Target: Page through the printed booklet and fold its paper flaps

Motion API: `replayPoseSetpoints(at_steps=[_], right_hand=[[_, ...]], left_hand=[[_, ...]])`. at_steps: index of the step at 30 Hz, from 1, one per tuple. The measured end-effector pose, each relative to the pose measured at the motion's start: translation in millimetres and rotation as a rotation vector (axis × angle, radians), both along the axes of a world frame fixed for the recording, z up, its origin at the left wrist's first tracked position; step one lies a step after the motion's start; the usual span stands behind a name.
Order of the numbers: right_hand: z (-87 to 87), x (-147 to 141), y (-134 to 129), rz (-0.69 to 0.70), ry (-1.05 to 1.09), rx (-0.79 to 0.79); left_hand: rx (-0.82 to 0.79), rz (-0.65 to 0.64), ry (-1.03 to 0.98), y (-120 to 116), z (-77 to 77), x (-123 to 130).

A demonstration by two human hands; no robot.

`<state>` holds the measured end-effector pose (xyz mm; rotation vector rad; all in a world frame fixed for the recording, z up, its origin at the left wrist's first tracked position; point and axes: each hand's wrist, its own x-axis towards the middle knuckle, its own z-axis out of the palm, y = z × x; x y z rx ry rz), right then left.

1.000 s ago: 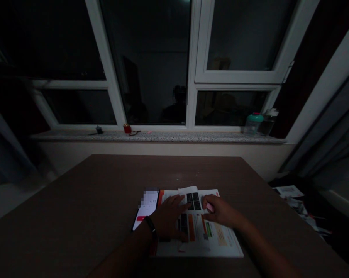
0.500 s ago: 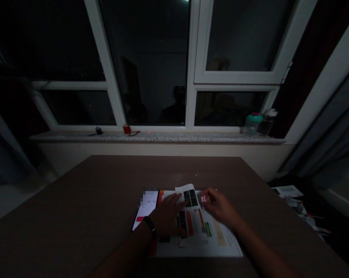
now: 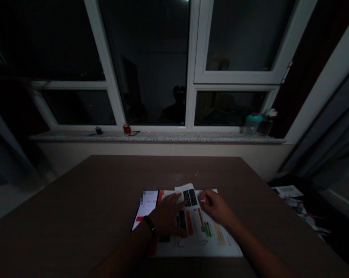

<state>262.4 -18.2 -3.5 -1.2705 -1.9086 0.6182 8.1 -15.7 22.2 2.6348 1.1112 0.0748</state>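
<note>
A printed booklet or sheet (image 3: pixel 209 247) with coloured blocks of text and pictures lies on the table. On top of it is a smaller printed paper piece (image 3: pixel 188 191) with dark pictures, its far edge slightly raised. My left hand (image 3: pixel 167 218), with a black band at the wrist, rests on these papers, fingers spread. My right hand (image 3: pixel 216 206) is at the papers' upper right, its fingertips pinching a small pinkish piece (image 3: pixel 203 200) beside the smaller paper. That piece is mostly covered, and its kind is unclear. A lit phone (image 3: pixel 145 212) lies left of the papers, partly behind my left arm.
The brown table (image 3: pixel 76 216) reaches toward a window sill (image 3: pixel 168 136). On the sill stand a green-lidded bottle (image 3: pixel 253 123), a clear bottle (image 3: pixel 267 121), a small red jar (image 3: pixel 126 128) and a dark little item (image 3: pixel 98 130). Papers (image 3: pixel 290 191) lie low beyond the table's right edge.
My right hand has turned and lowered slightly, and its fingers now cover more of the pinkish piece. My left hand stays in place on the papers.
</note>
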Motion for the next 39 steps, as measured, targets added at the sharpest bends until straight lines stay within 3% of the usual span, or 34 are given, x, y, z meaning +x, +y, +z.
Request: replayPoseSetpoints(at_steps=[11, 24, 29, 35, 39], right_hand=[[-11.4, 5.8, 5.0, 0.027, -0.098, -0.078], [8.1, 16.7, -7.9, 0.217, -0.233, -0.154], [12.6, 13.7, -11.1, 0.298, -0.22, -0.098], [17.9, -3.1, -12.6, 0.249, -0.14, 0.078], [18.3, -7.4, -13.5, 0.278, -0.155, 0.075]], left_hand=[[-0.003, -0.006, -0.021, 0.6, -1.0, -1.0], [-0.002, 0.005, -0.005, -1.2, 3.8, 1.0], [-0.033, 0.017, 0.009, -2.6, 6.9, 2.5], [-0.004, 0.019, -0.002, -3.8, 4.6, 3.4], [0.02, 0.022, -0.035, -2.7, -0.2, 2.6]])
